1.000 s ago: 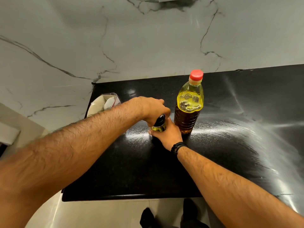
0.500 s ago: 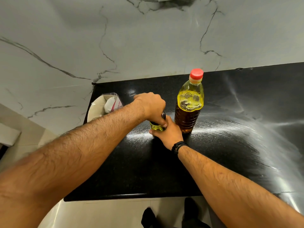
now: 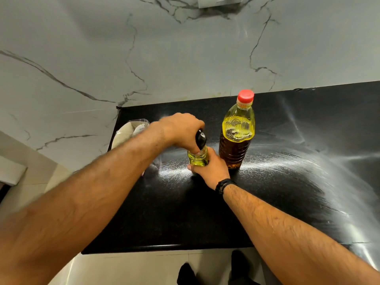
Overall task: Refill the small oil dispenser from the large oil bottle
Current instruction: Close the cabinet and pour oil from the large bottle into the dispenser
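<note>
— Both hands are on the small oil dispenser (image 3: 197,158), aren't they? What have we got hold of?

— Yes. Our right hand (image 3: 211,168) wraps the glass body low down, fingers curled round it, pinning it to the black countertop (image 3: 287,192). Our left hand (image 3: 181,130) comes over from above, fingers closed round the black top (image 3: 200,138), which looks lifted or tilted off the neck, though we cannot tell whether it is fully free.

— And the axis?

— The dispenser stands upright, straight ahead of us, near the middle of the counter. The top comes off along that upright axis, so we judge the left hand must draw upward while the right holds the body down.

— Where is the large oil bottle (image 3: 236,136)?

— Just beside the dispenser, on its right and a little farther back, upright, red cap (image 3: 245,96) on. Our right hand is the nearer one, almost touching its base. We reckon that hand will fetch it once the dispenser stands open, and the closeness means a careless swing could knock either one.

— The surface?

— Dark polished stone, shiny with streaked glare; likely slippery under glass if oil spills.

— Anything else about?

— A clear bag (image 3: 131,132) with something pale inside lies behind our left forearm, at the counter's left end. A white veined marble wall (image 3: 185,58) rises behind, pale floor below.
</note>
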